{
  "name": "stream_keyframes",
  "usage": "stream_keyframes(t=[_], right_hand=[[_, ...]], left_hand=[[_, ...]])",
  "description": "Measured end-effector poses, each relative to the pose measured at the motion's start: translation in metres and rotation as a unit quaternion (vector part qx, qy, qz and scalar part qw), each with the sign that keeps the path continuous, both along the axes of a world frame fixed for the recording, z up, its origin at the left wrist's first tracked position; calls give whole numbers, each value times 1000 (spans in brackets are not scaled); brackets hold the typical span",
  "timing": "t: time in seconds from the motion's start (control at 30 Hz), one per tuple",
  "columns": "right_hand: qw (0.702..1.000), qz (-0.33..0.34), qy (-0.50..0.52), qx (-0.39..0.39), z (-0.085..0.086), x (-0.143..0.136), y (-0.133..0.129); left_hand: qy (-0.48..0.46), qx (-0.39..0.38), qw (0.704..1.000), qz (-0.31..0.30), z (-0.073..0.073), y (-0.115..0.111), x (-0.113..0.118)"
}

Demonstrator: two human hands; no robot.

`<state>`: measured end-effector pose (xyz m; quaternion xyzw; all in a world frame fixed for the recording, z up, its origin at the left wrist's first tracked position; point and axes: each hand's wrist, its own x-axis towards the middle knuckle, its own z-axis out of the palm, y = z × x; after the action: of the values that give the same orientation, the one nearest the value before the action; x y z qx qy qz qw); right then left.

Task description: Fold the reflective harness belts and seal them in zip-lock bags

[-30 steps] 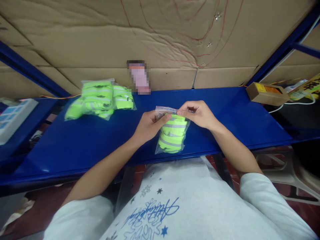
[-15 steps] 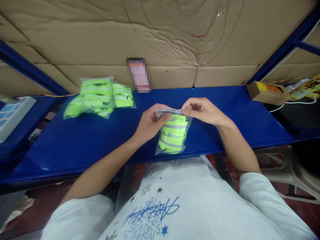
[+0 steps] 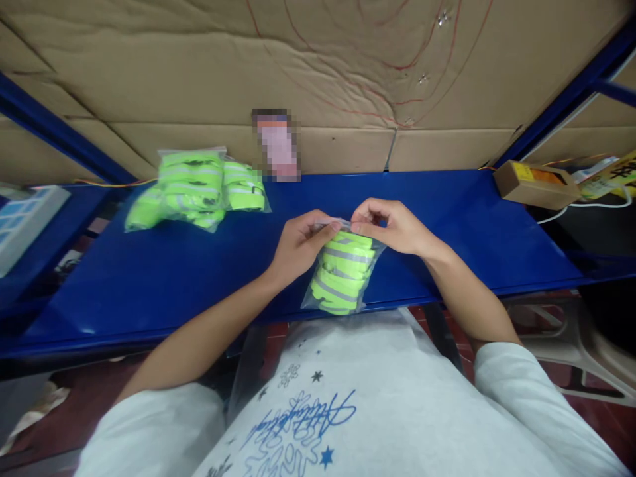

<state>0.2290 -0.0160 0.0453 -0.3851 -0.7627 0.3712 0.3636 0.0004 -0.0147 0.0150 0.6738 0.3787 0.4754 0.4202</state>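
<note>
A clear plastic bag (image 3: 342, 275) packed with folded neon-yellow reflective straps hangs between my hands over the table's front edge. My left hand (image 3: 303, 245) pinches the bag's top edge at its left, thumb on the near side. At the right part of the same edge, my right hand (image 3: 390, 224) has thumb and forefinger pressed together on the plastic. Both hands hide parts of the bag's opening, so I cannot tell whether it is sealed. Several similar filled bags (image 3: 191, 185) lie heaped at the back left of the table.
The blue table (image 3: 163, 285) runs up to a cardboard wall (image 3: 173, 79). A blurred-out phone-like object (image 3: 279, 149) leans there. At the right end stands a small cardboard box (image 3: 536, 183) with white cables nearby. A plastic stool (image 3: 571, 344) is below right.
My right hand has shifted slightly left along the bag's top edge, closer to my left hand. The bag's lower end has swung a little left and toward me.
</note>
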Motion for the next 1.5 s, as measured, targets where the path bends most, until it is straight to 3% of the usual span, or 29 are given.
stream_keyframes(t=[0.23, 0.4, 0.7, 0.9, 1.17, 1.5], right_hand=[[997, -32, -52, 57, -4, -3, -1], [999, -7, -48, 23, -5, 0, 1], [999, -24, -44, 9, -7, -1, 2], [999, 6, -26, -35, -9, -4, 3], [991, -5, -116, 68, -15, -9, -1], [998, 0, -67, 11, -17, -9, 1]], left_hand=[[32, 7, 999, -15, -3, 3, 1], [40, 15, 999, -12, -6, 4, 0], [15, 8, 1000, -15, -1, 3, 1], [73, 48, 996, -3, -11, -2, 3], [92, 41, 995, -30, -14, 2, 4], [90, 54, 994, -13, -16, 2, 3]])
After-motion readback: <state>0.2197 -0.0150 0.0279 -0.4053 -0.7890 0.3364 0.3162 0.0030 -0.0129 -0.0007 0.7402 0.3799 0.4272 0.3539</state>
